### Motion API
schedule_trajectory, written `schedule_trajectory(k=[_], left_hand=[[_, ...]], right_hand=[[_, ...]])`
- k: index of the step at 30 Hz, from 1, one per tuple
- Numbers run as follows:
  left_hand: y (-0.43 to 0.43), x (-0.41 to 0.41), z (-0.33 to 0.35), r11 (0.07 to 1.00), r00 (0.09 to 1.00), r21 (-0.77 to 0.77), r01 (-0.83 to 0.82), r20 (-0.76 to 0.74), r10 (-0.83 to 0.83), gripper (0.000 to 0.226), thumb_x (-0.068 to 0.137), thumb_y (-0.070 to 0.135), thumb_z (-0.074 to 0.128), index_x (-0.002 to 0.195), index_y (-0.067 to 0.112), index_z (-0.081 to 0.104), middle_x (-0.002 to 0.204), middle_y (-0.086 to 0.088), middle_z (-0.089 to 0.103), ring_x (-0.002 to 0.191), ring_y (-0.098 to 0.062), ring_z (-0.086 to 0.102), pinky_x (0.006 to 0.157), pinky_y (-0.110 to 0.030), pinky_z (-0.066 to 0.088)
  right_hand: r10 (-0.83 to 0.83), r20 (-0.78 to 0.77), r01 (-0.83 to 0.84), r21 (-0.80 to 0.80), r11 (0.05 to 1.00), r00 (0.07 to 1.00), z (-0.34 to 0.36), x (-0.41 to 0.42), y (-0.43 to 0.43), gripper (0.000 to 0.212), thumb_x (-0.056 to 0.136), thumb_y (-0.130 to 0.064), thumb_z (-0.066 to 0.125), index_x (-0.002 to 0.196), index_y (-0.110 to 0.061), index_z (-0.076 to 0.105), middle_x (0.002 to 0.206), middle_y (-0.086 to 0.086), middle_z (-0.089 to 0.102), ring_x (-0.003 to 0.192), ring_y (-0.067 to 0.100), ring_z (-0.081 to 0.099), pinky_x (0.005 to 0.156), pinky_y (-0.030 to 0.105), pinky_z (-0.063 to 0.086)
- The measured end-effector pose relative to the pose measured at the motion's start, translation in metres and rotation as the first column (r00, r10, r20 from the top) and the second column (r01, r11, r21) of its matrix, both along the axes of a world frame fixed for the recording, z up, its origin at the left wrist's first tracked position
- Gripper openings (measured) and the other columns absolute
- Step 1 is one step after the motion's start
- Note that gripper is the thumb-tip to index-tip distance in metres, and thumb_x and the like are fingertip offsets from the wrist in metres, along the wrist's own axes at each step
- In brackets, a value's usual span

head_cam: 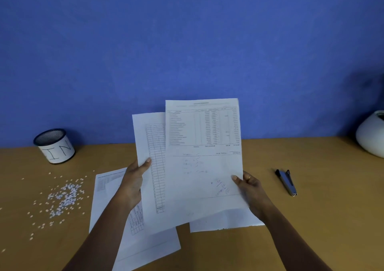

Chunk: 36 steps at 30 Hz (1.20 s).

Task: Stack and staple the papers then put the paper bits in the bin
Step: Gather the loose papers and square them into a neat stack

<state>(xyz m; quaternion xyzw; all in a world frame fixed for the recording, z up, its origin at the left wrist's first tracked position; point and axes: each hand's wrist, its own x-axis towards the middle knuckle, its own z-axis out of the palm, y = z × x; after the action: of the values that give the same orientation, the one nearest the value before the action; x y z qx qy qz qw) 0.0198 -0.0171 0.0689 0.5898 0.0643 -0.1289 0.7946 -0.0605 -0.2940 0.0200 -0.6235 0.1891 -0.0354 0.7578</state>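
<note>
Bin [54, 146] label: "IN"

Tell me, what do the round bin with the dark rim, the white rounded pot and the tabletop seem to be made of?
The round bin with the dark rim looks like dark metal mesh, wrapped in white paper with handwritten letters. The white rounded pot looks like matte ceramic, smooth and dull, though plastic is possible. The tabletop looks like tan wood or laminate, with an even, low sheen.

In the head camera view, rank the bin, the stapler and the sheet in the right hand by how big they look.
1. Sheet in the right hand, though it is raised toward the camera.
2. Bin.
3. Stapler.
</note>
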Motion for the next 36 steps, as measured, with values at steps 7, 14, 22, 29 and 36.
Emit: schedule_trajectory(k=[7, 14, 22, 29, 36], left_hand=[[0.005, 0.000, 0.000, 1.000, 1.000, -0.017, -0.008, -0.003, 0.008, 0.035, 0.095, 0.017, 0.048, 0.129, 0.011, 0.053, 0.125, -0.009, 0.061, 0.116, -0.028, 0.056, 0.084, -0.038, 0.049], [0.007, -0.001, 0.006, 0.998, 0.999, 0.039, 0.051, 0.011, -0.051, 0.032, 0.094, 0.017, 0.049, 0.125, 0.011, 0.057, 0.122, -0.010, 0.063, 0.117, -0.031, 0.057, 0.097, -0.045, 0.045], [0.022, 0.035, 0.070, 0.698, 0.941, 0.703, 0.135, 0.128, -0.312, 0.019, 0.092, 0.001, 0.048, 0.091, 0.008, 0.065, 0.100, -0.012, 0.063, 0.091, -0.007, 0.064, 0.080, -0.017, 0.045], [0.015, 0.062, 0.112, 0.165, 0.682, 0.868, 0.469, -0.236, -0.692, 0.030, 0.083, 0.040, 0.062, 0.109, 0.025, 0.065, 0.115, 0.011, 0.064, 0.111, -0.014, 0.058, 0.096, -0.030, 0.045], [-0.037, 0.056, 0.130, -0.138, 0.468, 0.847, 0.513, -0.411, -0.783, 0.027, 0.094, 0.025, 0.052, 0.116, 0.012, 0.059, 0.126, -0.008, 0.060, 0.116, -0.024, 0.056, 0.102, -0.036, 0.042]], right_hand=[[0.093, -0.069, -0.084, 0.129, 0.988, 0.993, -0.008, -0.007, -0.009, 0.026, 0.090, -0.016, 0.055, 0.113, -0.006, 0.064, 0.110, 0.014, 0.070, 0.100, 0.031, 0.067, 0.082, 0.043, 0.056], [0.129, -0.035, -0.120, 0.192, 0.974, 0.991, -0.003, -0.002, 0.001, 0.027, 0.092, -0.016, 0.052, 0.115, -0.009, 0.063, 0.113, 0.011, 0.069, 0.106, 0.029, 0.065, 0.083, 0.040, 0.056], [0.286, -0.022, -0.281, -0.289, 0.915, 0.958, 0.042, 0.002, -0.020, 0.024, 0.091, -0.017, 0.056, 0.109, -0.004, 0.065, 0.101, 0.012, 0.073, 0.089, 0.026, 0.071, 0.075, 0.032, 0.058], [0.454, -0.032, -0.292, -0.806, 0.515, 0.890, 0.090, 0.030, -0.022, 0.009, 0.088, -0.012, 0.061, 0.089, -0.012, 0.071, 0.093, 0.001, 0.070, 0.081, 0.002, 0.062, 0.075, 0.017, 0.047], [0.537, 0.049, -0.085, -0.971, 0.223, 0.842, 0.110, 0.054, 0.018, 0.025, 0.085, -0.027, 0.064, 0.094, -0.004, 0.070, 0.123, -0.003, 0.056, 0.108, 0.010, 0.047, 0.088, 0.016, 0.036]])
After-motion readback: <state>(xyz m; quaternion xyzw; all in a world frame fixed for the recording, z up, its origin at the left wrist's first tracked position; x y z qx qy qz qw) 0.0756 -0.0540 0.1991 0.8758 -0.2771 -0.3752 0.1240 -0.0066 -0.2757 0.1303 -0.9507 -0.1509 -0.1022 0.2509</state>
